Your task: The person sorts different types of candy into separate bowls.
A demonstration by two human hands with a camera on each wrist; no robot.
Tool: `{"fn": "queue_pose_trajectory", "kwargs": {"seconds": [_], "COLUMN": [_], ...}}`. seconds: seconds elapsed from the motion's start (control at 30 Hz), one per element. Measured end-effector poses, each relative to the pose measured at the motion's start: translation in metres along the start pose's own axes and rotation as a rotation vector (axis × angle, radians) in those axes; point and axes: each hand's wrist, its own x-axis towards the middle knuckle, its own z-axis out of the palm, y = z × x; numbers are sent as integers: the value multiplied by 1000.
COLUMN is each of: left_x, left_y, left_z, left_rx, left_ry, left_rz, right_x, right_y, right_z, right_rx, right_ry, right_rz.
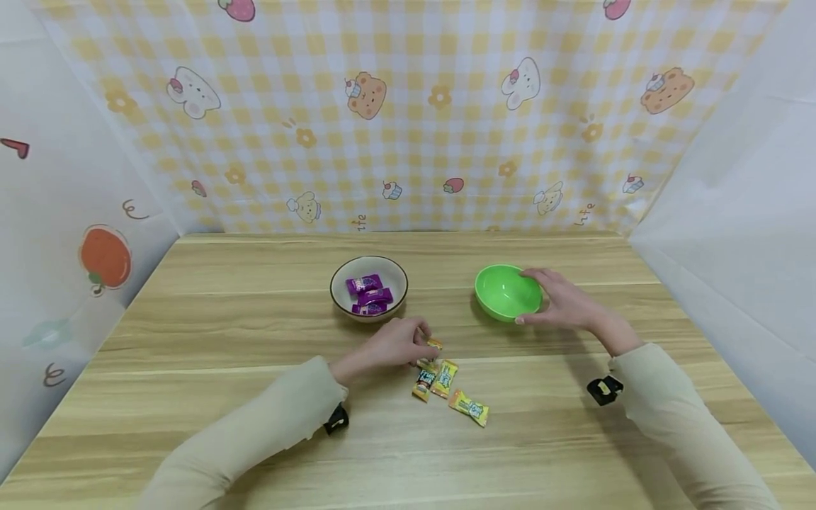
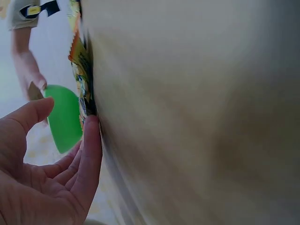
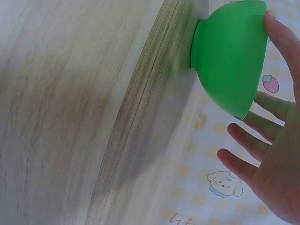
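My left hand (image 1: 398, 343) is low over small wrapped candies, thumb and fingers apart. A yellow-orange candy (image 1: 435, 344) shows between them, partly hidden. In the left wrist view, a forefinger tip reaches the table beside a candy (image 2: 83, 86). Nearer lie a dark-and-orange candy (image 1: 423, 384) and two yellow candies, one upright in view (image 1: 445, 377) and one slanted (image 1: 469, 409). On the right, my right hand (image 1: 561, 301) holds a green bowl (image 1: 503, 290) by its right side, thumb on the near rim and fingers at the far rim. The bowl's base is at the tabletop.
A cream bowl with a dark rim (image 1: 336, 282) stands behind my left hand, with purple-wrapped candies (image 1: 372, 297) inside. A yellow checked cloth (image 1: 414, 142) hangs along the table's back edge. White sheets flank both sides of the wooden table (image 1: 255, 297).
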Motion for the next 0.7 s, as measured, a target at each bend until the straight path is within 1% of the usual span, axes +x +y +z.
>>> {"fn": "queue_pose_trajectory", "kwargs": {"seconds": [0.1, 0.2, 0.27, 0.37, 0.5, 0.63, 0.7], "left_x": [5, 7, 8, 8, 9, 9, 9], "left_y": [4, 6, 7, 7, 7, 7, 7], "left_z": [3, 5, 6, 7, 8, 8, 8], "left_rx": [137, 238, 269, 289, 299, 344, 351], "left_ry": [30, 47, 52, 53, 48, 38, 35], "left_rz": [51, 109, 138, 163, 170, 174, 181], "right_x": [0, 0, 0, 0, -1, -1, -1], "right_y": [1, 2, 2, 1, 1, 1, 1], "right_z": [0, 0, 0, 0, -1, -1, -1], "right_rx": [-1, 0, 3, 7, 11, 7, 2], "right_ry": [8, 15, 18, 13, 2, -1, -2], "right_rz": [-8, -14, -16, -14, -8, -4, -4]}}
